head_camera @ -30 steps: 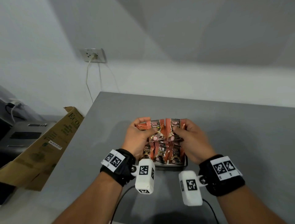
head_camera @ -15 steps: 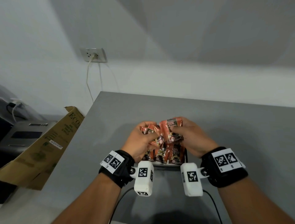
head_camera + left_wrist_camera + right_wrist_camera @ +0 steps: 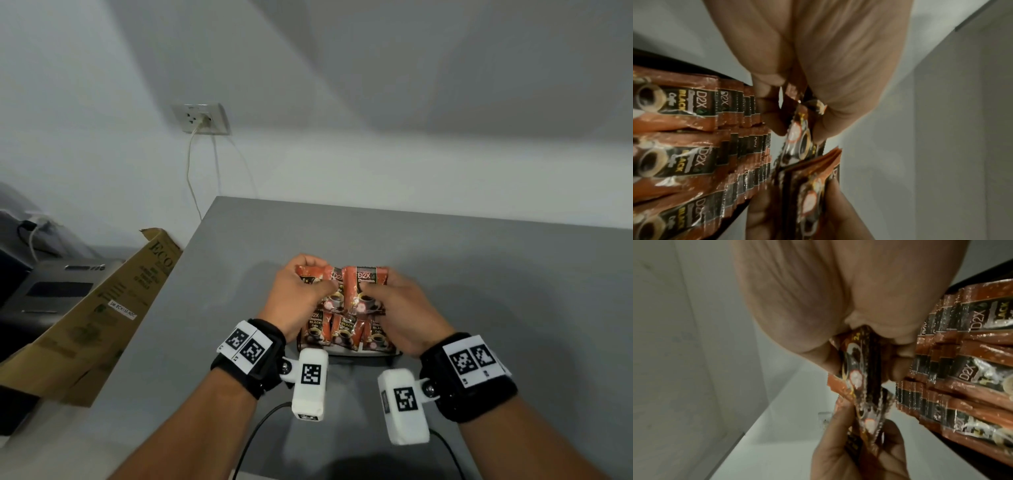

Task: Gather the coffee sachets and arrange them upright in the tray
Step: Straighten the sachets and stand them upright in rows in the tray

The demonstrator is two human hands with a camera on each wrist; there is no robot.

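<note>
A small tray (image 3: 356,353) sits on the grey table near me, packed with upright orange-and-black coffee sachets (image 3: 342,332) in three rows (image 3: 694,159) (image 3: 962,386). Above the tray's far end, my left hand (image 3: 294,301) grips a bunch of sachets (image 3: 317,275), thumb in front and fingers behind (image 3: 803,139). Beside it my right hand (image 3: 404,308) pinches another bunch of sachets (image 3: 364,287), seen edge-on in the right wrist view (image 3: 857,369). The two bunches touch side by side, upright, with their lower ends at the standing rows.
The grey table (image 3: 479,274) stretches to the far wall and right. A brown cardboard box (image 3: 102,315) leans at the table's left edge, with a grey machine (image 3: 51,284) behind it. A wall socket (image 3: 202,118) with a cable hangs above.
Both hands dipped towards the tray with their bunches, then came back up level. The right hand's bunch, tilted half a second ago, now stands straight beside the left one.
</note>
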